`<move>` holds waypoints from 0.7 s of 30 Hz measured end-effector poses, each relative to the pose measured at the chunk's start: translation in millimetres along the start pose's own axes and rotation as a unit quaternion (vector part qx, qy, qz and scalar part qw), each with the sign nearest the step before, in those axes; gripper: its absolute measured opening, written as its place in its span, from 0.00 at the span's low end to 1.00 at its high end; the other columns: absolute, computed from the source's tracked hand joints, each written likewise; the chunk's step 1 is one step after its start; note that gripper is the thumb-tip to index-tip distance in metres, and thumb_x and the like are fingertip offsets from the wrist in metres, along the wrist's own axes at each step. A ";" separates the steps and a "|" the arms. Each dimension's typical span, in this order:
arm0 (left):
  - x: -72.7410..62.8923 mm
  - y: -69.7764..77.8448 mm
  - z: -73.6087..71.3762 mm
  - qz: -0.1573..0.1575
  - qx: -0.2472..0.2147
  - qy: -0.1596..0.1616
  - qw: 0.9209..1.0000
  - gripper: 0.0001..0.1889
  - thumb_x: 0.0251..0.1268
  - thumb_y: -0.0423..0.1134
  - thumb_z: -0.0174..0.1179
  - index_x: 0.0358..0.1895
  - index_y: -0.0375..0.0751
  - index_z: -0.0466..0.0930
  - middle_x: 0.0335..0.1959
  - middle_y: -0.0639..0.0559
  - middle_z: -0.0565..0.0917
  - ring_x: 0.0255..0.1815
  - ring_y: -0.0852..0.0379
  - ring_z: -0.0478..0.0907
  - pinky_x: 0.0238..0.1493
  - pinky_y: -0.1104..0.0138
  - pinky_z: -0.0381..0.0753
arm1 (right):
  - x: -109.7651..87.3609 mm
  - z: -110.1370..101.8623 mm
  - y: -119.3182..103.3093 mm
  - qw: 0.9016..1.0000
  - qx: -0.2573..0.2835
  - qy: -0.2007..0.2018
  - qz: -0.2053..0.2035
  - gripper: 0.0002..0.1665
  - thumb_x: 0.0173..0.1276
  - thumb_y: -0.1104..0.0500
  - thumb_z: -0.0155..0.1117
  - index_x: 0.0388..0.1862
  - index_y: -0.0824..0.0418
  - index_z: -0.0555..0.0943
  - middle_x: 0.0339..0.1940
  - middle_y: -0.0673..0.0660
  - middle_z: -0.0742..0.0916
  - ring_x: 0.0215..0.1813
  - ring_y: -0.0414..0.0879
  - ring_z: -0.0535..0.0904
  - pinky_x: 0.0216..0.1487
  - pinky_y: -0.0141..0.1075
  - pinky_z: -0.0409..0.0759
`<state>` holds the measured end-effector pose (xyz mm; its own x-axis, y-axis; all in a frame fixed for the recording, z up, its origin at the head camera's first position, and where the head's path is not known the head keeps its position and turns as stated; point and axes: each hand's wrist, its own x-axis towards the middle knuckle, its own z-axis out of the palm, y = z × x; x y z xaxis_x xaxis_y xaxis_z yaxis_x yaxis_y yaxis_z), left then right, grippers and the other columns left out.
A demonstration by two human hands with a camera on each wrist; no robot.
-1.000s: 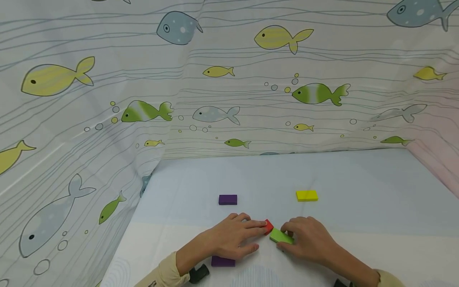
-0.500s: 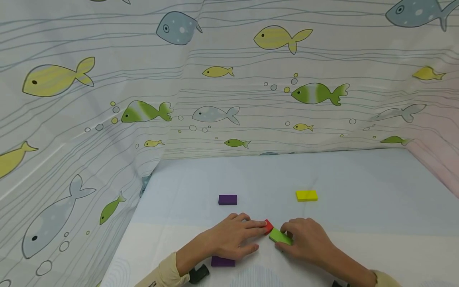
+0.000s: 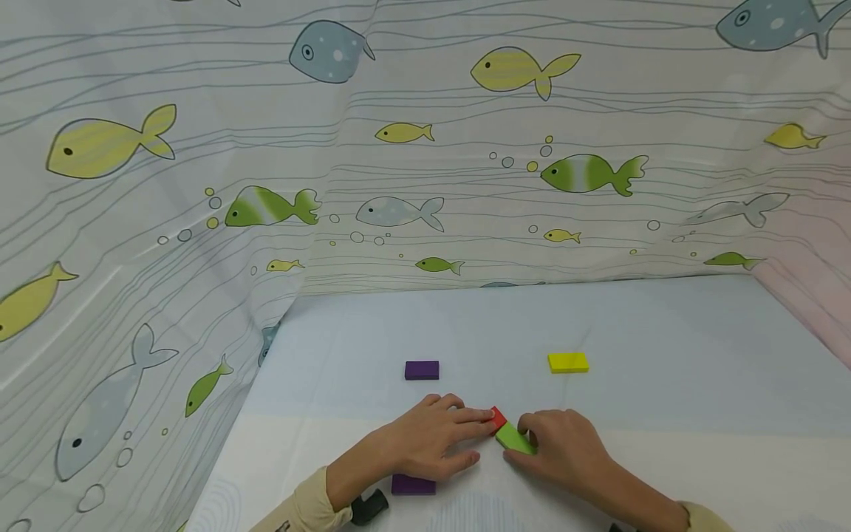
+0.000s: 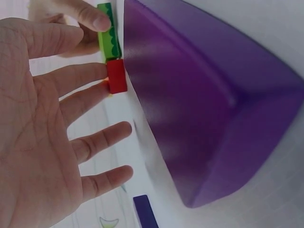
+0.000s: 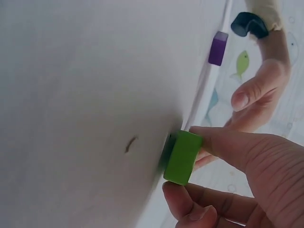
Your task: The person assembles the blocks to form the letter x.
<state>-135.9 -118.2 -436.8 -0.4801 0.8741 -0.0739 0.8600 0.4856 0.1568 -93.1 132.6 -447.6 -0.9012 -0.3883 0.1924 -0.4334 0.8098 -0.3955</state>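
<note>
My right hand [image 3: 565, 451] pinches a green block [image 3: 514, 439] between thumb and fingers, low on the table. One end of the green block meets a red block [image 3: 498, 419]. My left hand [image 3: 432, 436], its fingers spread and fairly straight, touches the red block with its fingertips. In the left wrist view, the red block [image 4: 117, 76] and the green block [image 4: 109, 33] stand end to end in line. The right wrist view shows the green block's end [image 5: 183, 157] held by thumb and fingers. A purple block [image 3: 414, 485] lies just below my left hand, partly covered by it.
Farther back on the table [image 3: 665, 355] lie another purple block [image 3: 422, 370] and a yellow block [image 3: 568, 363]. A fish-patterned curtain [image 3: 465, 177] rises behind the table and along its left side.
My right hand has slid slightly left with the green block, turning it more into line with the red block. The left hand stays on the red block.
</note>
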 end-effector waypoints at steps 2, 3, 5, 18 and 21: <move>0.0 -0.3 0.4 0.000 0.003 0.001 1.000 0.27 0.77 0.57 0.39 0.75 0.60 0.64 0.73 0.65 0.64 0.64 0.57 0.66 0.60 0.56 0.67 | 0.0 0.5 -1.2 1.000 0.001 -0.004 0.008 0.15 0.51 0.44 0.78 0.24 0.49 0.81 0.15 0.36 0.70 0.18 0.31 0.62 0.20 0.29 0.61; 0.0 -0.4 0.5 0.000 0.003 0.001 1.000 0.27 0.77 0.57 0.39 0.75 0.59 0.64 0.73 0.65 0.64 0.64 0.57 0.66 0.60 0.56 0.67 | 0.0 0.8 -1.7 1.000 0.000 -0.006 0.011 0.16 0.51 0.44 0.78 0.24 0.49 0.81 0.14 0.36 0.70 0.18 0.31 0.61 0.20 0.29 0.61; 0.0 -0.4 0.6 0.000 0.004 0.001 1.000 0.27 0.77 0.57 0.39 0.75 0.60 0.64 0.73 0.65 0.64 0.64 0.57 0.67 0.60 0.56 0.67 | 0.4 1.5 -2.9 1.000 -0.003 -0.010 0.016 0.16 0.51 0.44 0.77 0.23 0.49 0.80 0.14 0.36 0.69 0.17 0.31 0.61 0.20 0.29 0.60; 0.2 0.3 1.0 0.001 0.001 0.007 1.000 0.26 0.77 0.57 0.40 0.74 0.59 0.65 0.73 0.65 0.66 0.63 0.57 0.67 0.60 0.56 0.67 | 1.7 4.1 -6.8 0.999 -0.002 -0.023 0.029 0.16 0.52 0.45 0.77 0.25 0.51 0.81 0.13 0.37 0.69 0.16 0.32 0.62 0.20 0.30 0.61; 0.2 0.6 0.9 0.000 0.002 0.006 1.000 0.26 0.77 0.57 0.39 0.74 0.59 0.65 0.73 0.65 0.66 0.63 0.57 0.67 0.60 0.56 0.67 | 1.3 4.6 -7.1 0.999 -0.001 -0.022 0.032 0.16 0.52 0.45 0.77 0.26 0.51 0.81 0.13 0.37 0.69 0.16 0.32 0.62 0.19 0.30 0.61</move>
<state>-135.3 -117.7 -437.6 -0.4825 0.8738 -0.0613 0.8605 0.4859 0.1529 -91.2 124.3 -448.7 -0.9260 -0.3553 0.1273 -0.3756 0.8345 -0.4031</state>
